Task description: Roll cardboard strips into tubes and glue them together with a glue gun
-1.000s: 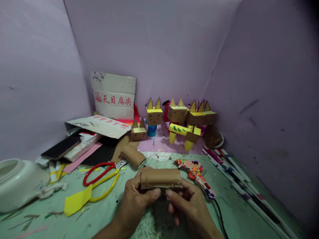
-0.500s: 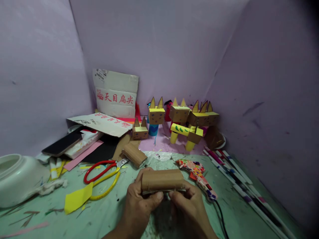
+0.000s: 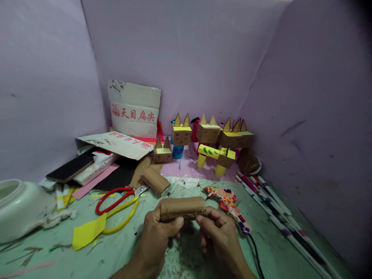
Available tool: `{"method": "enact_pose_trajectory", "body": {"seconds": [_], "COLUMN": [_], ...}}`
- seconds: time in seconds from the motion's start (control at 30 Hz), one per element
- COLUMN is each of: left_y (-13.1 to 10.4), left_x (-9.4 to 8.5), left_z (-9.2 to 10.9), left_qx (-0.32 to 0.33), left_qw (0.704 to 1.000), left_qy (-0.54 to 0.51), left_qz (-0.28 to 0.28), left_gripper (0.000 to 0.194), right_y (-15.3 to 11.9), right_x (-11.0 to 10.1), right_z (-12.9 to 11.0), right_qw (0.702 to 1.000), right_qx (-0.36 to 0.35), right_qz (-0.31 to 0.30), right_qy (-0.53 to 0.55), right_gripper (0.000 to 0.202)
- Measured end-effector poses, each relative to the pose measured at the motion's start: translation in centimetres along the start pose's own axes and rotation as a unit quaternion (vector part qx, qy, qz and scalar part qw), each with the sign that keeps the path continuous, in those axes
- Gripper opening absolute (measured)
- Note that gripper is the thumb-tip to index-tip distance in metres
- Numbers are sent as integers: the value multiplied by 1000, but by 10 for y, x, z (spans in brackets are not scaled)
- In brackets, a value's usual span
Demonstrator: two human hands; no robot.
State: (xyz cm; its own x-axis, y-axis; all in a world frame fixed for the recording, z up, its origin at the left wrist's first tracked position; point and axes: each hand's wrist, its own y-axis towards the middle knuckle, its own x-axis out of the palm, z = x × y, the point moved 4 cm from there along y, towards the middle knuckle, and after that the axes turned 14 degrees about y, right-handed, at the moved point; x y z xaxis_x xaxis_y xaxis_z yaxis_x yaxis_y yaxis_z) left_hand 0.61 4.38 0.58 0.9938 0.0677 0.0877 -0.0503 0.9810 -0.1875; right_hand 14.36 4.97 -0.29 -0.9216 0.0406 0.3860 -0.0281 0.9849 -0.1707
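Note:
A rolled piece of brown cardboard (image 3: 183, 206) is held up between my two hands, just above the green table. My left hand (image 3: 161, 232) grips its left end, with the thumb along the lower edge. At its right end, my right hand (image 3: 216, 228) pinches the near lower edge between thumb and fingers. Beyond it lies a second folded cardboard piece (image 3: 156, 181). To the right rests a glue gun (image 3: 228, 205) wrapped in a colourful pattern, its black cord running toward me. Scissors (image 3: 122, 209) with red and yellow handles lie on the left.
Cardboard animal figures (image 3: 207, 133) with pointed ears stand at the back. Several white marker pens (image 3: 279, 217) line the right side. On the left are a white bowl (image 3: 29, 209), a yellow paper scrap (image 3: 88, 231), a dark phone (image 3: 69, 166) and printed cardboard (image 3: 133, 108). Purple walls enclose the table.
The cardboard roll has moved slightly left and up and turned, so its lower edge shows more. My right hand's grip has shifted at the right end.

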Motion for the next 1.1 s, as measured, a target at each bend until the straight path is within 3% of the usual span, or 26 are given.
{"method": "enact_pose_trajectory", "body": {"seconds": [0.23, 0.47, 0.6, 0.73, 0.97, 1.1], "left_y": [1, 2, 1, 0, -3, -5], "left_x": [-1, -4, -2, 1, 3, 1], "left_z": [-4, 0, -2, -5, -2, 2], "left_qx": [-20, -13, -5, -8, -12, 5], "left_qw": [1000, 1000, 1000, 999, 999, 997], "left_qy": [-8, -4, 15, 23, 26, 34], "left_qz": [-5, 19, -1, -23, -43, -64], "left_gripper": [30, 29, 29, 26, 27, 30], "right_y": [3, 3, 2, 1, -6, -3], "right_x": [-2, -16, -12, -2, 0, -7], "right_z": [-7, -18, -3, 2, -9, -12], "right_qw": [999, 976, 989, 999, 997, 998], "right_qx": [-32, -174, -108, -24, -71, -61], "right_qz": [11, 56, 9, -35, -1, 7], "right_qy": [-42, -115, -100, -32, -14, -8], "right_gripper": [22, 24, 39, 33, 22, 20]}}
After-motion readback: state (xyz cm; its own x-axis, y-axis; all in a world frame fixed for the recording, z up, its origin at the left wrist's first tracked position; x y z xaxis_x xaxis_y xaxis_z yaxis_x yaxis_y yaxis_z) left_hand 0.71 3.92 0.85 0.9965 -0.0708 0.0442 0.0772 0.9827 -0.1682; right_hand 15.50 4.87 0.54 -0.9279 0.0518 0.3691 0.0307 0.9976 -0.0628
